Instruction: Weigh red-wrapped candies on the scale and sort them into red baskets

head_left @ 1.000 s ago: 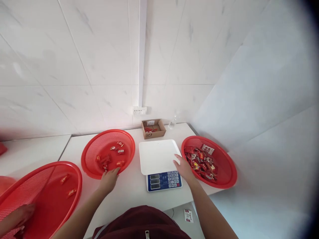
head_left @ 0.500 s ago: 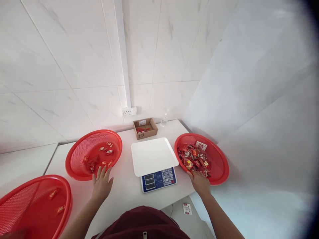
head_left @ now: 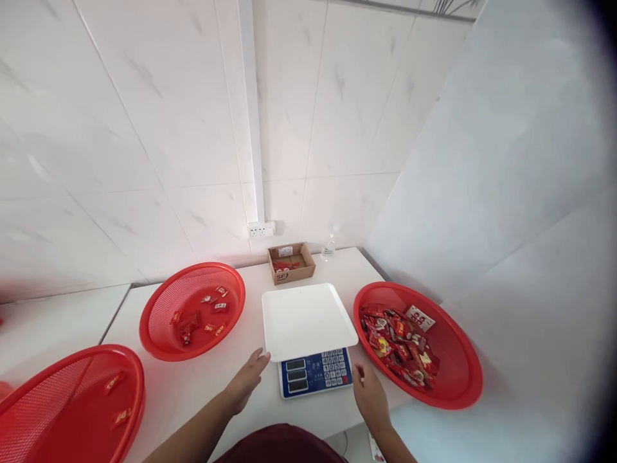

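A blue electronic scale (head_left: 315, 374) with a bare white pan (head_left: 308, 320) stands in the middle of the white table (head_left: 193, 386). My left hand (head_left: 247, 381) lies open on the table just left of the scale, fingers stretched toward the pan's corner. My right hand (head_left: 370, 395) rests at the table's front edge right of the keypad, fingers loosely extended and holding nothing. A red mesh basket (head_left: 193, 310) at the left holds several red wrapped sweets. Another red basket (head_left: 436, 379) at the right holds a pile of red packets (head_left: 398, 344).
A third red basket (head_left: 67, 405) with two sweets sits at the lower left on a neighbouring table. A small cardboard box (head_left: 290, 262), a clear bottle (head_left: 329, 248) and a wall socket (head_left: 261, 229) are at the back. White walls close in behind and to the right.
My left hand drew back from the left basket to beside the scale. My right hand left the right basket's rim and came to the table edge by the keypad. The view shifted.
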`<state>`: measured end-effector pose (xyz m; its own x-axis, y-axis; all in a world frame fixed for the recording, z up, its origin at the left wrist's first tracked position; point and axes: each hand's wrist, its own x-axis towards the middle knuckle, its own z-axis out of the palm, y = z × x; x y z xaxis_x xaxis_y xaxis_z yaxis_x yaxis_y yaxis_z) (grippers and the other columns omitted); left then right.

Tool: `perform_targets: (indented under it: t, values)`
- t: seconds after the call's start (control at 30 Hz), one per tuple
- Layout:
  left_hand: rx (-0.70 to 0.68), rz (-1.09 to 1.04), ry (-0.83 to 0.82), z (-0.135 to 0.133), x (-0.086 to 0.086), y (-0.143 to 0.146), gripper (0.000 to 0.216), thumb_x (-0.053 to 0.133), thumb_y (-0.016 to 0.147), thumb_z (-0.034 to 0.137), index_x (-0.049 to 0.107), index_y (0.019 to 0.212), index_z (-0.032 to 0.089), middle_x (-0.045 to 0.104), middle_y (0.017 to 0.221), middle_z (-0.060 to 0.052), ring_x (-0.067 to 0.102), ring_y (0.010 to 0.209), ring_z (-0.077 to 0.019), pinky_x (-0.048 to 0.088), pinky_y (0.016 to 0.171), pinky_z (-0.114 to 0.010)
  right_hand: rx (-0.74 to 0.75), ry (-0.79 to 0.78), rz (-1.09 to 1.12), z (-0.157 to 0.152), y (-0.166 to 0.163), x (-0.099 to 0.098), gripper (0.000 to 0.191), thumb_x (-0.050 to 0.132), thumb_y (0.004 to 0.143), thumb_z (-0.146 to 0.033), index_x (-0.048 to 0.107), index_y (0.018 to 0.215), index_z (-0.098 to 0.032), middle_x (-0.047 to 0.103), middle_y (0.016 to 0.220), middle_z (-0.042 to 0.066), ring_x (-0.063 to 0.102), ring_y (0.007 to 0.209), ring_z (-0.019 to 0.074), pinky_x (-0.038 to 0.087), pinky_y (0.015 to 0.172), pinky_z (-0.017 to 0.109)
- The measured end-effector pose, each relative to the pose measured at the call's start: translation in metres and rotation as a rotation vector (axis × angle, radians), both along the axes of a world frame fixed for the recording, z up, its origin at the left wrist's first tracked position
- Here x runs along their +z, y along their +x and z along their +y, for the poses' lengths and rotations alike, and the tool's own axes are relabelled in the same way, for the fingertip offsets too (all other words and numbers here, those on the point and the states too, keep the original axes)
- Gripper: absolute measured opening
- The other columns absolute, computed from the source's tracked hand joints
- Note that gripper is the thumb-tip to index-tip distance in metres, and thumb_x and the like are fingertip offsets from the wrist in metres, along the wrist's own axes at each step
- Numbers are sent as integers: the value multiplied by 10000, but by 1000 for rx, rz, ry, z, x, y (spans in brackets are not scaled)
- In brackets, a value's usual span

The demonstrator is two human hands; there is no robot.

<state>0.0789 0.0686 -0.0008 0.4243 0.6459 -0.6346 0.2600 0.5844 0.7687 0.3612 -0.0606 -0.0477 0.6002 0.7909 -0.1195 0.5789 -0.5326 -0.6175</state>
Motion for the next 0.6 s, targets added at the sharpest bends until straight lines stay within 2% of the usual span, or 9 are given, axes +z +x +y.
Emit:
perform_targets:
  t: [0.03, 0.1, 0.2, 0.3, 0.37, 0.5, 0.6]
  values:
    - [22, -49, -50, 0, 0, 4, 821, 502, 757, 642, 229, 1412, 228, 199, 1519, -107, 195, 1388, -232, 206, 1110, -393, -54, -37, 31, 3, 0, -9, 374, 319, 821, -288, 573, 1071, -176, 638, 1100, 123, 587, 1045, 233, 460, 876, 339]
    - [49, -119, -114, 1, 0, 10, 829, 526, 729, 660, 256, 1401, 256, 172, 1529, -82, 189, 1388, -248, 183, 1116, -408, -93, -102, 89, 12, 4, -23, 492, 374, 725, -194, 510, 1195, -141, 577, 1236, 121, 526, 1168, 223, 424, 949, 328]
    - [80, -163, -158, 1, -1, 17, 856, 538, 720, 660, 224, 1412, 265, 155, 1533, -74, 181, 1389, -253, 152, 1124, -411, 10, -90, 204, 23, 9, -34, 624, 378, 631, -132, 472, 1248, -147, 569, 1263, 95, 534, 1166, 205, 415, 956, 309]
    - [118, -154, -171, 2, -4, 20, 938, 555, 714, 650, 127, 1437, 232, 124, 1536, -99, 177, 1388, -259, 142, 1123, -409, 80, -44, 244, 26, 7, -31, 581, 381, 623, -152, 519, 1186, -185, 623, 1183, 76, 589, 1085, 203, 450, 889, 292]
    - [145, -155, -167, 3, -7, 19, 967, 566, 707, 647, 87, 1441, 239, 118, 1537, -106, 188, 1383, -266, 141, 1118, -416, 95, -66, 257, 24, 1, -28, 545, 389, 631, -173, 532, 1156, -199, 643, 1144, 72, 609, 1048, 210, 462, 855, 290]
    - [167, -200, -132, 8, -15, 10, 908, 570, 695, 659, 154, 1420, 305, 214, 1515, -97, 251, 1363, -269, 145, 1105, -443, 114, -125, 306, 23, -14, -25, 534, 388, 646, -178, 511, 1163, -233, 666, 1105, 44, 632, 1006, 211, 467, 834, 290]
    - [179, -188, -133, 13, -16, 5, 906, 579, 688, 657, 186, 1415, 285, 275, 1491, -117, 301, 1342, -261, 163, 1101, -421, 117, -142, 294, 25, -19, -26, 541, 379, 651, -164, 494, 1172, -253, 660, 1117, 32, 633, 1005, 208, 467, 823, 285]
